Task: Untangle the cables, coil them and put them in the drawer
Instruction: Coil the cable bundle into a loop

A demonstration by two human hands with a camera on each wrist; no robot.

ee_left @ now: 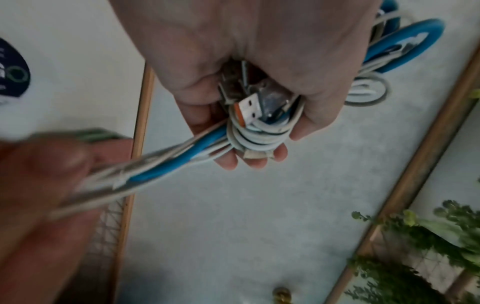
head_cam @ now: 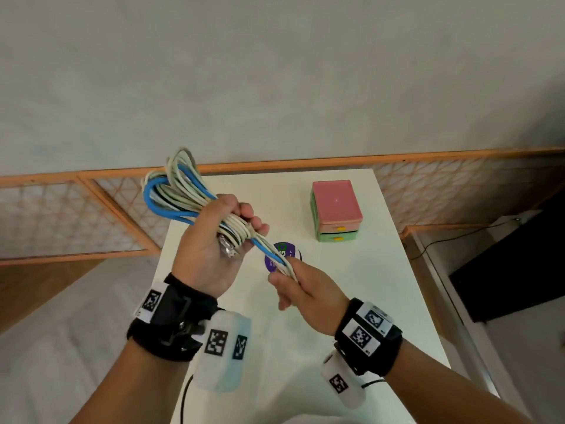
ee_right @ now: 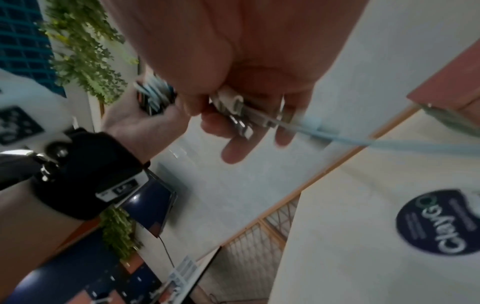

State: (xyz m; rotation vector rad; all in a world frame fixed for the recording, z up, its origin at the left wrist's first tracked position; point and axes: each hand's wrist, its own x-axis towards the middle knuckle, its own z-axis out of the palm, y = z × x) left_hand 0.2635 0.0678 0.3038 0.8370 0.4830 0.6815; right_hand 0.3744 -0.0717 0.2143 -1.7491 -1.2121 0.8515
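A bundle of white and blue cables (head_cam: 175, 194) is held up above the white table (head_cam: 382, 286). My left hand (head_cam: 223, 237) grips the bundle around its wrapped middle (ee_left: 259, 137), with several plugs (ee_left: 249, 107) sticking out by the palm. The loops fan out up and to the left. A short taut stretch of cable ends (head_cam: 272, 250) runs down-right to my right hand (head_cam: 290, 276), which pinches those ends and their plugs (ee_right: 233, 109). The small pink and green drawer unit (head_cam: 336, 209) stands on the far part of the table, both drawers closed.
A round purple sticker (head_cam: 295, 255) lies on the table under the hands. An orange lattice railing (head_cam: 76, 209) runs behind the table. A dark box (head_cam: 513, 267) sits on the floor to the right. Green plants (ee_left: 428, 236) show in the left wrist view.
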